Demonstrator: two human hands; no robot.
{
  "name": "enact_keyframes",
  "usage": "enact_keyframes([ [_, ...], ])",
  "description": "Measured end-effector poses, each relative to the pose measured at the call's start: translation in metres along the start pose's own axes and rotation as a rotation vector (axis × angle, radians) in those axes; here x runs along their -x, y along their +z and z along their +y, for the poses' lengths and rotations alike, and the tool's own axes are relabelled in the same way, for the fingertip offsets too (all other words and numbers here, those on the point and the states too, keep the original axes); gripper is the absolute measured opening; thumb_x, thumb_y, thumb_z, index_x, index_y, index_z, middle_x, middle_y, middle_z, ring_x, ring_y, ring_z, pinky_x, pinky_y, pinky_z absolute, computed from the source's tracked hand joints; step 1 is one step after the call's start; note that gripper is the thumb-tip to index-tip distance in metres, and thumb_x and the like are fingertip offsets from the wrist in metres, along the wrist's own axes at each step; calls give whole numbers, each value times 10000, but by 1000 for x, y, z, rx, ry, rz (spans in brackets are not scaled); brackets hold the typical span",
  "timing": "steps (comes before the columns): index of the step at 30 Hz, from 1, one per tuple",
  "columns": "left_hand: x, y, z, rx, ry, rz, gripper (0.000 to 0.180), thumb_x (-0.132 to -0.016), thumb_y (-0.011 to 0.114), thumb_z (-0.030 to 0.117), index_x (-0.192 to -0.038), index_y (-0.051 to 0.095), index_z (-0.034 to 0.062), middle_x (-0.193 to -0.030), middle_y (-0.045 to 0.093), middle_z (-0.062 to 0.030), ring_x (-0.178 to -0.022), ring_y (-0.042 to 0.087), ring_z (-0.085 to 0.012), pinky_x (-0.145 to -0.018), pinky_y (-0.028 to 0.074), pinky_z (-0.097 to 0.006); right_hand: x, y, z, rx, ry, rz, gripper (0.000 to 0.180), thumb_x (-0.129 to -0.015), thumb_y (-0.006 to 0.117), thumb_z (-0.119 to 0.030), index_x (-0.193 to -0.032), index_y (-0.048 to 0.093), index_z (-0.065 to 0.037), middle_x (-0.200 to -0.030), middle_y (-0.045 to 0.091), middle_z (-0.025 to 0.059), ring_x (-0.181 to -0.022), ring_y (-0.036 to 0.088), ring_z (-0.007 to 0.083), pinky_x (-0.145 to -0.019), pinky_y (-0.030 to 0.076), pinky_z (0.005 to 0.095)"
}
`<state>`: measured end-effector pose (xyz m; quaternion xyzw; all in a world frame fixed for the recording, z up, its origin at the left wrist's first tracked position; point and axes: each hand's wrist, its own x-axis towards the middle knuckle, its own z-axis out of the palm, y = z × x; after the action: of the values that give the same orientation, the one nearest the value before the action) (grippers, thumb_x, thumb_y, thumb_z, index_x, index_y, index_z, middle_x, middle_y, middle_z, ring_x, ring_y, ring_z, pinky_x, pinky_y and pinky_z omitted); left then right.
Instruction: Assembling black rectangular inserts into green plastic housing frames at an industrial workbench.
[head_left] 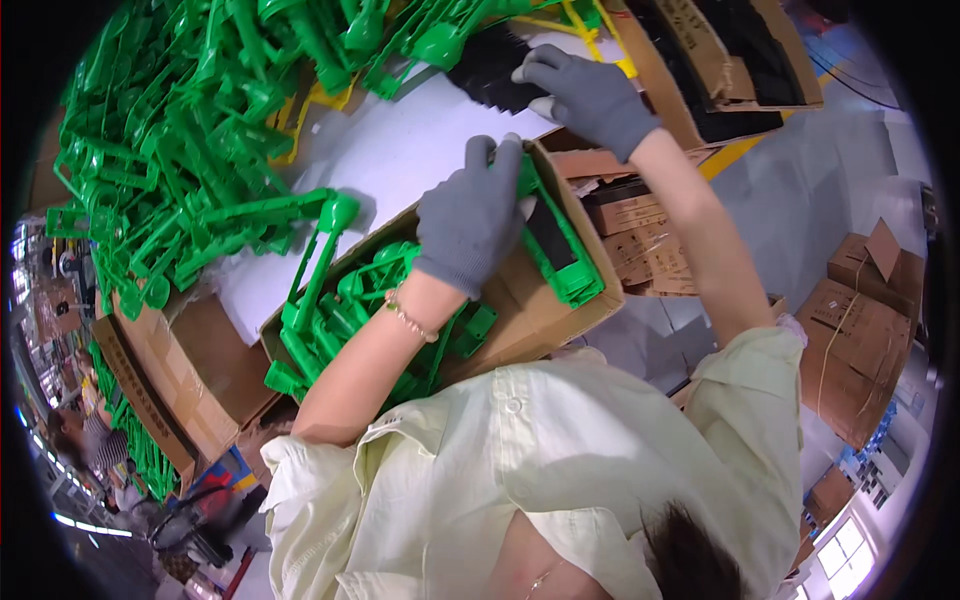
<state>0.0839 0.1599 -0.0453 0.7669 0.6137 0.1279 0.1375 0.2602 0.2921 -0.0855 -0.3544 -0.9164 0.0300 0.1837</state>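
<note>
My left hand (pixel 468 218), in a grey glove with lighter fingertips, is closed around the upper end of a green plastic frame (pixel 570 272) with a dark inset. This frame lies along the right side of an open cardboard box (pixel 520 318). More green plastic parts (pixel 330 318) lie jumbled in the box, partly hidden by my left forearm. Farther off, my right hand (pixel 585 100), also gloved, reaches to a pile of thin black pieces (pixel 487 68). Its thumb and forefinger are apart at the pile's edge; whether they touch a piece is hard to see.
A large heap of green parts (pixel 190 130) covers the far left of the white work surface (pixel 385 150). Yellow frames (pixel 295 125) stick out beneath it. A carton with black contents (pixel 740 60) stands far right, flattened cardboard (pixel 645 245) below, and stacked cartons (pixel 850 330) on the right floor.
</note>
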Motion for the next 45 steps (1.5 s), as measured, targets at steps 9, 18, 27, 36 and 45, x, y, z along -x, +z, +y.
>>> enact_keyframes([
  [9, 50, -98, -66, 63, 89, 295, 236, -711, 668, 63, -941, 643, 108, -839, 616, -53, -776, 585, -256, -686, 488, -345, -26, -29, -18, -12, -103, -158, 186, -732, 693, -177, -863, 597, -86, -771, 580, 101, -707, 586, 277, -623, 456, 361],
  [18, 108, -35, -39, -140, 541, -39, 257, -744, 563, 104, -992, 625, 81, -969, 598, -79, -1018, 525, -250, -878, 428, -330, 10, -73, -57, -356, 351, 111, 204, -767, 690, -199, -872, 590, -56, -735, 603, 114, -658, 596, 238, -589, 454, 316],
  [27, 99, -77, -43, -148, 459, -214, 217, -761, 581, 116, -975, 600, 88, -995, 585, -108, -955, 538, -249, -831, 449, -345, 64, -95, -102, -973, 692, 173, 290, -887, 583, -91, -1169, 531, -45, -797, 613, 27, -621, 529, 39, -528, 405, 168],
  [36, 111, -139, -56, 1077, -569, -31, 134, -843, 607, 7, -961, 549, -13, -887, 666, -124, -621, 637, -155, -454, 467, -206, 73, -107, -163, -1304, 740, 116, 268, -891, 548, -121, -1133, 506, -14, -737, 629, 81, -528, 548, 72, -446, 403, 181],
  [45, 113, -90, -44, 1610, -608, -85, 322, -882, 578, 24, -1187, 537, -71, -988, 649, -147, -807, 675, -223, -648, 581, -269, 52, -89, -183, -1215, 714, -89, 223, -906, 580, -143, -1102, 559, -40, -707, 586, 4, -550, 475, 20, -484, 364, 171],
])
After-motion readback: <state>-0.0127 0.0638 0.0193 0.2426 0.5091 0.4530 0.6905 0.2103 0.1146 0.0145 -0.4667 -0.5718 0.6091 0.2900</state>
